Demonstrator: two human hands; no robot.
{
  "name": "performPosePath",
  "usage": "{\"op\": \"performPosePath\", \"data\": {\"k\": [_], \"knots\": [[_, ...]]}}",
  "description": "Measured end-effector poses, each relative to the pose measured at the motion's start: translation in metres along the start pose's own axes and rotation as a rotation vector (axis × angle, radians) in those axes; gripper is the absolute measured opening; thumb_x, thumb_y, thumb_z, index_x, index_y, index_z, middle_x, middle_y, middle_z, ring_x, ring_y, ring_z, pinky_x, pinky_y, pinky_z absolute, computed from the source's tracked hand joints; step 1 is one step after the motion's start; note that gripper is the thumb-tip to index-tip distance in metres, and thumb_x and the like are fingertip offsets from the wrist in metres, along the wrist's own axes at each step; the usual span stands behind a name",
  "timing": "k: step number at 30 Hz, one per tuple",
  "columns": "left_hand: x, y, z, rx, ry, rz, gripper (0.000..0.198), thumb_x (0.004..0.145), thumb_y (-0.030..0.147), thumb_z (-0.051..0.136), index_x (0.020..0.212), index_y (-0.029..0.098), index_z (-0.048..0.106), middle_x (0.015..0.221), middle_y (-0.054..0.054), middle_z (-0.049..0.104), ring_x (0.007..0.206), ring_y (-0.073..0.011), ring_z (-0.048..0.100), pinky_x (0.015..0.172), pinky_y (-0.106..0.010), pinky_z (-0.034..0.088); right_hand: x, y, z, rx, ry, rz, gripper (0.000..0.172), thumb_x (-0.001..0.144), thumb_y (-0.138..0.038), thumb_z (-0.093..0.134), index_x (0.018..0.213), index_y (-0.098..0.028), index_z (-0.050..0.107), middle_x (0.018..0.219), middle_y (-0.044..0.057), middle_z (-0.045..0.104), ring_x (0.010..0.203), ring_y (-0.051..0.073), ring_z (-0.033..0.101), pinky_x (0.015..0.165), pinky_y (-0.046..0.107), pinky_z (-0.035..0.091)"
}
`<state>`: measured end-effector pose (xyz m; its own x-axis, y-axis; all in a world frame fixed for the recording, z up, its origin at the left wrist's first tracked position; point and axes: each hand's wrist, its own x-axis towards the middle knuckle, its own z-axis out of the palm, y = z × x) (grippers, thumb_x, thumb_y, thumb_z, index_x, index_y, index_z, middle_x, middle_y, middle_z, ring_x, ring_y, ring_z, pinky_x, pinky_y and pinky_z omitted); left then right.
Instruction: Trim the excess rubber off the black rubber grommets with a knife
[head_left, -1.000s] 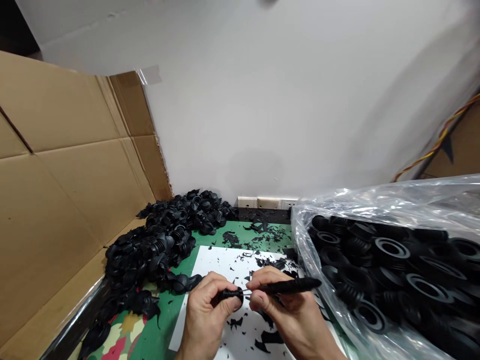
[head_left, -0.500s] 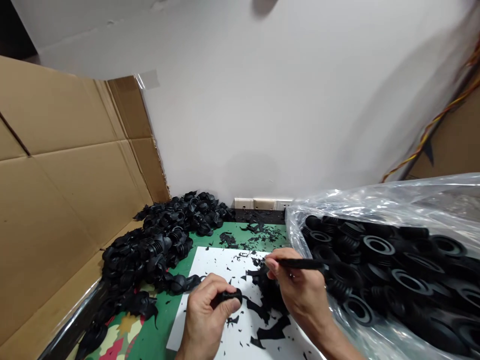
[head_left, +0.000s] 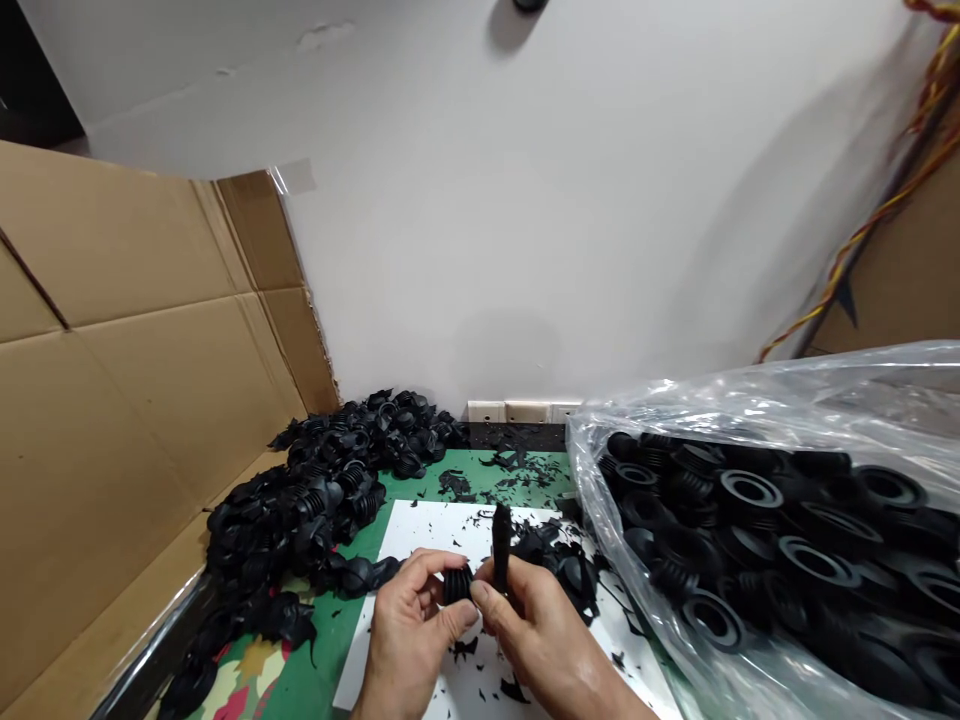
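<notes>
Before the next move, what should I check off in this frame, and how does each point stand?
1. Part held in the left hand: ok, pinched between thumb and fingers.
2. Tool held in the right hand: ok, its handle points up.
3. Tool's tip away from the left fingers: cannot tell, the tip is not visible.
4. Sheet free of scraps: not ok, they are strewn over it, thickest to the right.
5. Bag open, with its contents showing: ok, many black parts are visible at the right.
</notes>
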<state>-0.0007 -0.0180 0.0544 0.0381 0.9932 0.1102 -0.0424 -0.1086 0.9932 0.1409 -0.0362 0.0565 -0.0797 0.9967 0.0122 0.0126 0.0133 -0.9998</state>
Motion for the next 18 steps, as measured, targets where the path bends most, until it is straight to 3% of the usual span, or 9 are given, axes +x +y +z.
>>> {"op": "performPosePath", "data": {"k": [4, 8, 13, 18], "knots": [[0.0, -0.002, -0.002, -0.066, -0.051, -0.128, 0.03, 0.055, 0.026, 0.081, 0.082, 0.014, 0.073, 0.049, 0.002, 0.059, 0.044, -0.0086, 0.047, 0.041, -0.016, 0.034, 0.003, 0.006, 0.002, 0.124, -0.024, 0.052, 0.027, 0.08, -0.044, 0.051, 0.07, -0.019, 0.048, 0.049, -0.009, 0.038, 0.037, 0.006, 0.027, 0.037, 0.02, 0.021], [0.001, -0.005, -0.004, -0.094, -0.039, -0.188, 0.035, 0.056, 0.032, 0.082, 0.084, 0.014, 0.07, 0.051, 0.0, 0.063, 0.047, -0.0109, 0.052, 0.037, -0.015, 0.032, 0.006, 0.012, 0.003, 0.232, -0.047, 0.092, 0.035, 0.077, -0.052, 0.055, 0.07, -0.02, 0.045, 0.048, -0.011, 0.035, 0.034, 0.003, 0.019, 0.035, 0.019, 0.014], [0.001, -0.005, -0.004, -0.079, -0.031, -0.179, 0.034, 0.054, 0.029, 0.082, 0.082, 0.014, 0.07, 0.05, 0.001, 0.061, 0.045, -0.0089, 0.047, 0.038, -0.015, 0.032, 0.006, 0.014, 0.003, 0.259, -0.043, 0.131, 0.039, 0.075, -0.057, 0.056, 0.071, -0.019, 0.046, 0.048, -0.011, 0.034, 0.034, 0.003, 0.019, 0.034, 0.019, 0.013], [0.001, 0.0, -0.002, -0.057, 0.011, -0.144, 0.031, 0.048, 0.021, 0.082, 0.076, 0.013, 0.072, 0.045, 0.006, 0.05, 0.041, -0.0053, 0.037, 0.038, -0.015, 0.03, 0.007, 0.021, 0.002, 0.23, -0.025, 0.13, 0.043, 0.073, -0.061, 0.058, 0.071, -0.019, 0.048, 0.046, -0.012, 0.032, 0.035, 0.004, 0.019, 0.037, 0.02, 0.017]]}}
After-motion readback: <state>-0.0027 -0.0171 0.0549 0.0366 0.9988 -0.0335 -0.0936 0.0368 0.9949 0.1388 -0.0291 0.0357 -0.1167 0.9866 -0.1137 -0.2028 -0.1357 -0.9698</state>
